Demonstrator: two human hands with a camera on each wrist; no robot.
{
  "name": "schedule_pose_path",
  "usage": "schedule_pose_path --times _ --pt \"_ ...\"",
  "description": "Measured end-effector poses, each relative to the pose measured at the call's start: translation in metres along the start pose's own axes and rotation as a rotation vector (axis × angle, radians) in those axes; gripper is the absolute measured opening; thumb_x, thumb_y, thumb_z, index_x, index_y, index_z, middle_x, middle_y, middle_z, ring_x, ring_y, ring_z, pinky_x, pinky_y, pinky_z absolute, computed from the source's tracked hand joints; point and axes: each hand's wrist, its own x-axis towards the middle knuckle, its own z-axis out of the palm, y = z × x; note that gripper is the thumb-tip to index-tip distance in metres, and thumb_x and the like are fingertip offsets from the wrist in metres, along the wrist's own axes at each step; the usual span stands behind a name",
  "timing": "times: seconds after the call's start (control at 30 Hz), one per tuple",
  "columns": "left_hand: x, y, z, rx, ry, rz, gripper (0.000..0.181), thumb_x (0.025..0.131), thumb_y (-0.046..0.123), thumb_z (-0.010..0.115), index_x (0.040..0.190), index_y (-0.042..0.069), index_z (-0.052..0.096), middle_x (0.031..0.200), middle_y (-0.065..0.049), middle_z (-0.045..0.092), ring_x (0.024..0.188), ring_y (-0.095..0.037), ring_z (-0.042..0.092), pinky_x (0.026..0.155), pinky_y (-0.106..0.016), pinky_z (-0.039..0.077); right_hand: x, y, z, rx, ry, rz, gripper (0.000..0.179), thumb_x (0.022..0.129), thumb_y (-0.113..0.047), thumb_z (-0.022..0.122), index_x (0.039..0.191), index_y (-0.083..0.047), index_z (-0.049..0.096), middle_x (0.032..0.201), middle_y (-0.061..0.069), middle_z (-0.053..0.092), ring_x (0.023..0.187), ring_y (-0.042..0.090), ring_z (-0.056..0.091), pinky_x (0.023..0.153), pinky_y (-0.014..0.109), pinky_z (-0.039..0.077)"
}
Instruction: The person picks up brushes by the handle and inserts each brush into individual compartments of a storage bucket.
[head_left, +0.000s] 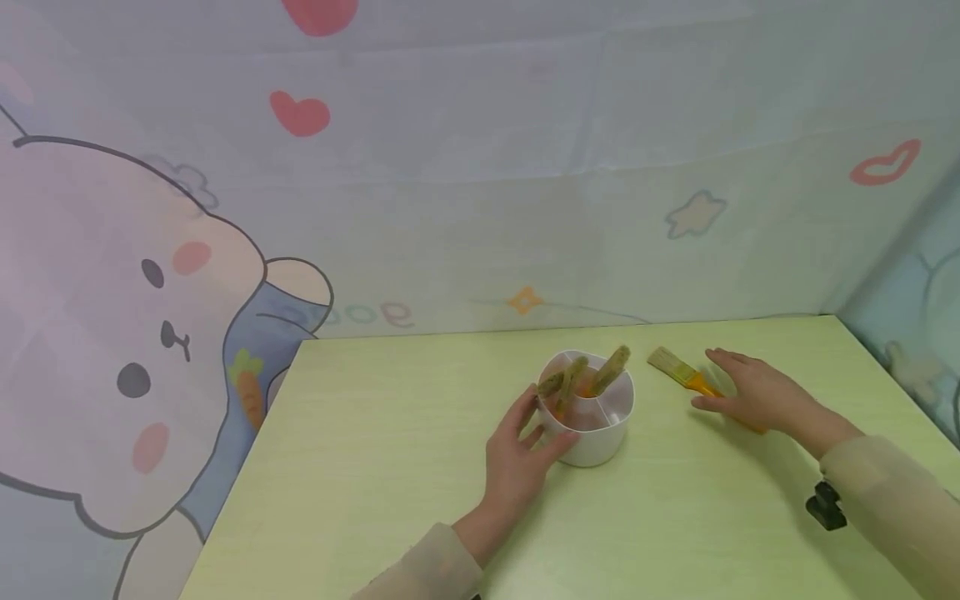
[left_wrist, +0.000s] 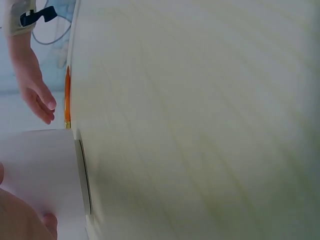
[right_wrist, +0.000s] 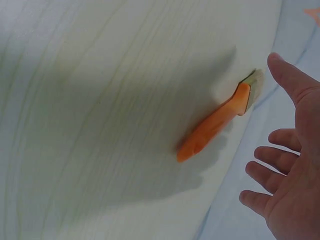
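Note:
A white round holder (head_left: pixel 592 450) with inner dividers stands upright on the table. Several paintbrushes (head_left: pixel 611 372) lean in it, bristles up, their orange handles mostly hidden inside. My left hand (head_left: pixel 517 458) holds the holder's near-left side, thumb in front and fingers round the left; in the left wrist view, fingers (left_wrist: pixel 20 217) lie against its white wall (left_wrist: pixel 40 170). One paintbrush (head_left: pixel 678 368) with an orange handle lies flat to the right. Over its handle hovers my right hand (head_left: pixel 761 396), fingers spread. The right wrist view shows that hand (right_wrist: pixel 295 190) apart from the paintbrush (right_wrist: pixel 215 125).
The pale wood-grain table (head_left: pixel 375 467) ends at a back edge close behind the holder. A cartoon-printed cloth (head_left: pixel 465 167) hangs behind it and continues along the right side. A black clip-like piece (head_left: pixel 827 506) sits by my right sleeve.

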Motion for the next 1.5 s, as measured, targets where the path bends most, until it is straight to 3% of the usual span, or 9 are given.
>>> schedule_pose_path --times 0.33,0.87,1.17,1.5 --pt "0.000 0.002 0.000 0.010 -0.003 -0.001 0.075 0.088 0.010 0.090 0.154 0.006 0.055 0.159 -0.011 0.054 0.148 -0.034 0.050 0.113 -0.045 0.053 0.008 0.005 0.010 0.005 -0.008 0.011 0.098 0.098 -0.055 0.074 0.155 0.017 0.038 0.154 0.046 0.039 0.138 0.065 0.042 0.112 0.077 0.039" --pt "-0.001 0.003 -0.001 0.009 -0.016 -0.012 0.074 0.089 0.013 0.090 0.155 0.009 0.056 0.160 -0.008 0.054 0.149 -0.031 0.049 0.114 -0.044 0.052 0.006 0.013 0.021 -0.021 0.025 -0.035 0.071 0.100 -0.039 0.077 0.144 0.013 0.057 0.147 0.042 0.052 0.135 0.061 0.049 0.108 0.074 0.046" --pt "-0.001 0.005 -0.002 0.033 -0.030 -0.029 0.080 0.087 0.015 0.091 0.157 0.012 0.054 0.161 -0.003 0.053 0.150 -0.026 0.049 0.113 -0.036 0.053 0.006 0.018 0.026 -0.042 0.084 -0.067 0.052 0.100 -0.027 0.076 0.136 0.010 0.065 0.139 0.038 0.060 0.129 0.058 0.057 0.105 0.072 0.049" --pt "-0.001 0.007 -0.004 0.044 -0.036 -0.016 0.079 0.088 0.015 0.091 0.157 0.010 0.053 0.162 -0.007 0.052 0.150 -0.030 0.048 0.112 -0.039 0.054 0.007 0.022 0.027 -0.020 0.120 -0.123 0.040 0.097 -0.013 0.077 0.130 0.008 0.070 0.131 0.035 0.067 0.122 0.057 0.063 0.100 0.071 0.053"
